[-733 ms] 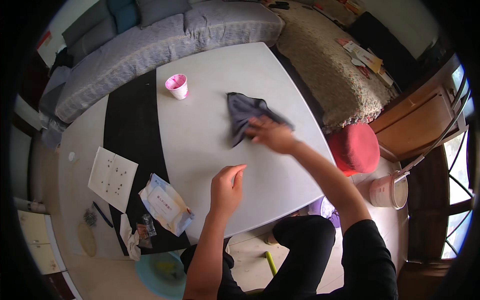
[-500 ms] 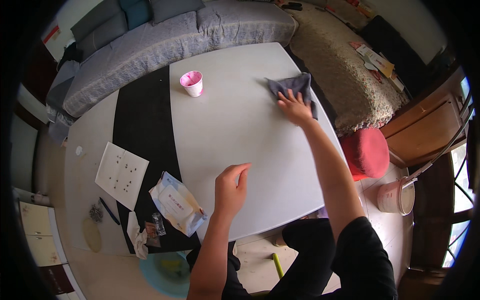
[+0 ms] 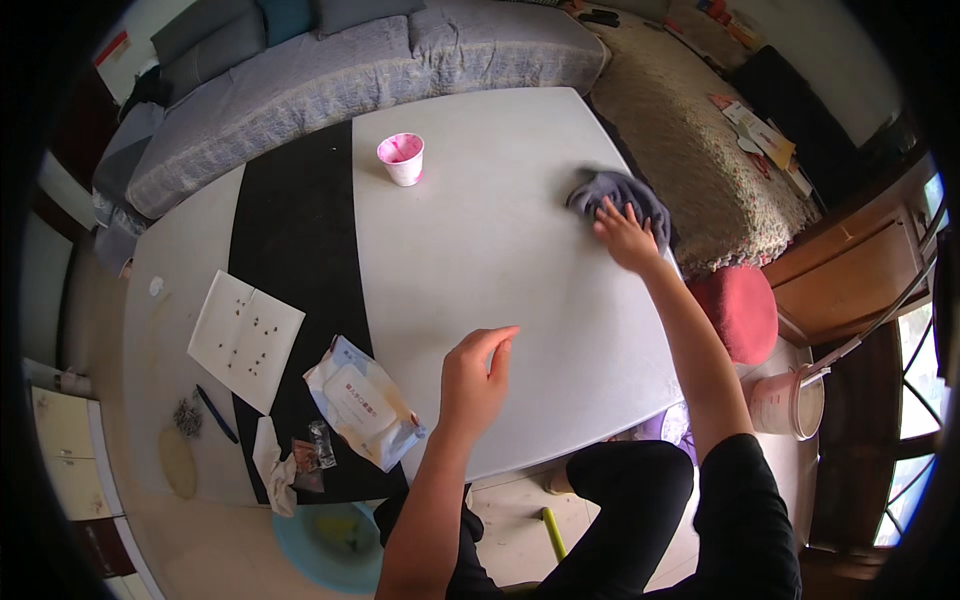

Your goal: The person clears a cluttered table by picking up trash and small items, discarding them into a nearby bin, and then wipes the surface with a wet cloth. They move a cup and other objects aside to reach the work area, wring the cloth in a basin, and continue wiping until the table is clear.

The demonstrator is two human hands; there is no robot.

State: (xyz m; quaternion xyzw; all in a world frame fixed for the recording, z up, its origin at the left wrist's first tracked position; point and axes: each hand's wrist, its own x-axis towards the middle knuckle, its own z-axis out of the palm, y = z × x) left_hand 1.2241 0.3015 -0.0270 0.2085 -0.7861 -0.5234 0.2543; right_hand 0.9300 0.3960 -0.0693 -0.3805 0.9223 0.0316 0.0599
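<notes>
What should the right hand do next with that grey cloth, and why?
Probably slide the grey cloth a little left, toward the middle of the table. The right hand has its fingers spread on the bunched cloth, which reaches the table's right edge, so pushing farther right would likely take it off the tabletop.

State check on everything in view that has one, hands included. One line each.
Right hand: fingers spread, on the cloth.
Left hand: raised, fingers curled, palm hidden.
Cloth: crumpled, at the table's right edge.
Cup: upright, uncovered, pink-stained inside.
White sheet: opened out, creased, dark-specked.
Packet: lying flat.
Basin: uncovered, yellow-green item inside.
Bucket: upright.
</notes>
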